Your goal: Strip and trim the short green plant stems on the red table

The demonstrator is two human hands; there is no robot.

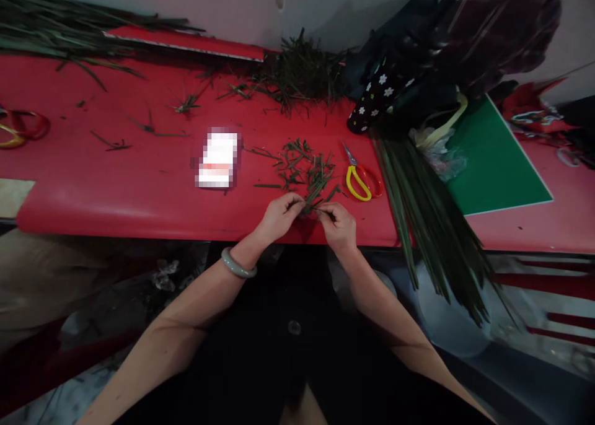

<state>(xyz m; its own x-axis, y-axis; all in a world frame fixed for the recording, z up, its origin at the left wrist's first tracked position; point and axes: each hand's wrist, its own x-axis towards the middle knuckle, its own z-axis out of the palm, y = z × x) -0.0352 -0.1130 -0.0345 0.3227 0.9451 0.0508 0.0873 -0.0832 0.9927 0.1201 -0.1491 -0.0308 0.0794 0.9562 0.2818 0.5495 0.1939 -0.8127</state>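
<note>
You are pinching a green leaf strip (312, 207) between both hands — left hand (279, 216), right hand (338, 225) — over the red table (139, 183); scissors (359, 178) are lying just beyond your right hand.

The hands, left (279, 217) and right (338, 227), were held close together at the near edge of the desk (139, 183), with a small leaf piece (312, 207) pinched between them. Just behind them a scatter of cut leaf pieces (304, 168) was spread on the desk. To the right of that scatter the scissors (360, 177) were laid, and further right a bundle of long leaves (427, 227) was draped over the desk's near edge. A mat (497, 165) was set right of the bundle. Left of the scatter a packet (217, 160) was placed. A heap of clippings (302, 72) was piled at the back edge, and long stalks (56, 38) were stretched along the far left.
</note>
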